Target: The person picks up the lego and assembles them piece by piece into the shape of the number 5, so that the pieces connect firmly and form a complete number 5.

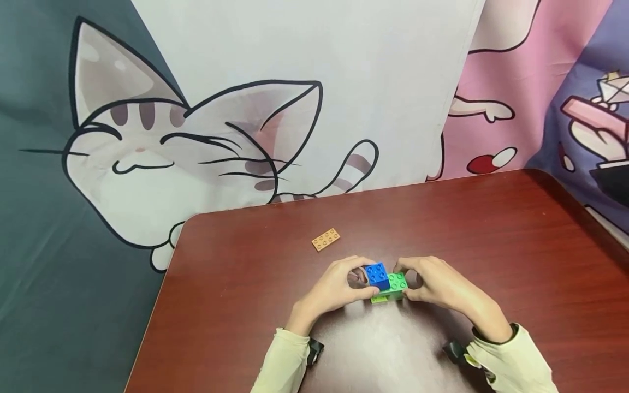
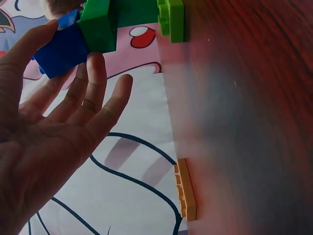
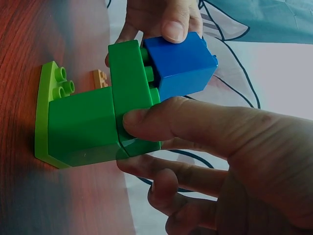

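Observation:
A blue building brick [image 1: 377, 274] is pinched between the thumb and fingers of my left hand [image 1: 336, 285]. In the right wrist view it sits tilted against the studs at one end of a long green brick [image 3: 129, 73], not flush with it. My right hand [image 1: 437, 281] grips the other end of that green brick with thumb and fingers. Below the long brick is a taller green block [image 3: 83, 127], standing on a lime-green plate [image 3: 44, 112] with bare studs at one side. The lime plate rests on the table.
A flat orange studded plate [image 1: 326, 239] lies on the brown table [image 1: 236, 284], beyond my left hand. Behind the table's far edge hangs a cloth [image 1: 393, 82] printed with cartoon cats.

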### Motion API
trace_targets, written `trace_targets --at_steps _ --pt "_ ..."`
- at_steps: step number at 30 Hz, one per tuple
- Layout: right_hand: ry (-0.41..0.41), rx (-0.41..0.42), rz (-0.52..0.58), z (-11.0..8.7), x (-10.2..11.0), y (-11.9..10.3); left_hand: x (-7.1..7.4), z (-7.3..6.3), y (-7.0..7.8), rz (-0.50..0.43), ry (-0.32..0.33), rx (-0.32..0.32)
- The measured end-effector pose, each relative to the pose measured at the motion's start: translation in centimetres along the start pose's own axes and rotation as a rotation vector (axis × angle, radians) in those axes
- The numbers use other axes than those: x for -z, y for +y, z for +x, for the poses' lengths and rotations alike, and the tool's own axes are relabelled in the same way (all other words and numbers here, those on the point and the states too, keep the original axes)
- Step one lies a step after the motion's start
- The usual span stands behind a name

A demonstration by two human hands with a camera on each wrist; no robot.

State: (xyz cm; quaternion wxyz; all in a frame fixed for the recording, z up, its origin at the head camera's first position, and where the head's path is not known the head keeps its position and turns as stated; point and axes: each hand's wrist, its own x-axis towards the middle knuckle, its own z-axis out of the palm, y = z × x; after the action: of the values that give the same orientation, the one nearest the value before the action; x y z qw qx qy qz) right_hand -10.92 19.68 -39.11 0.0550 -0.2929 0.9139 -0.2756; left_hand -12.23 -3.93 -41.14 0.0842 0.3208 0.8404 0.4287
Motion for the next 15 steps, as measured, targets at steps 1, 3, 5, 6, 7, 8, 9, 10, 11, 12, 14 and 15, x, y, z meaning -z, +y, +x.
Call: trace_targets --at_steps 1,3,5,6,7,8,9,10,11,12,14,15 --pt "-0.007 -0.002 0.006 0.0 -0.1 -0.1 0.0 -0.2 -0.1 -0.01 0.001 0.008" --pt "-0.023 0.0 0.017 0.1 -0.3 -0.3 0.0 -0.8 -0.1 -0.033 0.01 0.028" --pt "-0.03 0.004 0.027 0.3 -0.5 -0.6 0.1 -1.2 -0.2 -0.047 0.025 0.036" --pt "-0.033 0.004 0.034 0.4 -0.5 -0.7 0.2 -1.3 -0.3 -0.046 0.031 0.036" --pt "-0.035 0.001 0.04 0.4 -0.5 -0.8 0.1 -1.4 -0.3 -0.041 0.035 0.03" --pt "-0.034 0.0 0.046 0.4 -0.5 -0.9 0.1 -1.3 -0.3 -0.036 0.036 0.024" --pt "-0.033 -0.004 0.049 0.4 -0.5 -0.9 0.1 -1.2 -0.3 -0.031 0.034 0.014" --pt "-0.03 -0.008 0.049 0.2 -0.4 -0.8 -0.1 -1.0 -0.3 -0.031 0.03 0.002" --pt "-0.025 -0.013 0.047 0.1 -0.3 -0.8 -0.2 -0.8 -0.3 -0.032 0.024 -0.013" --pt "-0.018 -0.017 0.045 0.0 -0.2 -0.7 -0.3 -0.6 -0.3 -0.033 0.016 -0.028" --pt "-0.005 -0.023 0.04 -0.2 0.0 -0.4 -0.4 -0.1 -0.2 -0.038 0.006 -0.053" --pt "0.003 -0.025 0.036 -0.3 0.0 -0.3 -0.5 0.1 -0.3 -0.036 0.003 -0.065"
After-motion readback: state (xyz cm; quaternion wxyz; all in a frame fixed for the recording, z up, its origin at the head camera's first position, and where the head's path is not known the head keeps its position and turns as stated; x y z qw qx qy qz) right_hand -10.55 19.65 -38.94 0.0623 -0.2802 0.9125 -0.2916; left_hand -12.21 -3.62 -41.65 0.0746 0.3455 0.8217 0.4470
